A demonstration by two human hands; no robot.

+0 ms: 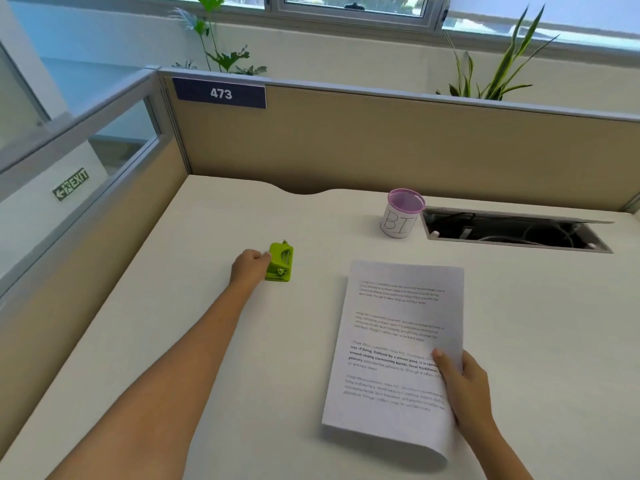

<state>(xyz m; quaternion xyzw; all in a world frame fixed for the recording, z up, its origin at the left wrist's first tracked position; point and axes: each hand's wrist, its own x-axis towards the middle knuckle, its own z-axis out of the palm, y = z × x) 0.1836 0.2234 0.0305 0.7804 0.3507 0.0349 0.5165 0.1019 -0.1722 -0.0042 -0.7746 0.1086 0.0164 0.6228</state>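
1. Your left hand is against the left side of the green hole punch. The fingers are curled and touching it, but can't tell if they've actually got a grip.
2. The punch sits on the tabletop, left of the paper.
3. Your right hand is grasping the printed paper at its right edge, thumb on top.

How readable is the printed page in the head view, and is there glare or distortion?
Head view: soft daylight, no glare on the desk; paper stack text blurred, only bold lines partly legible; wide-angle lens bows the partition; green hole punch sharp.
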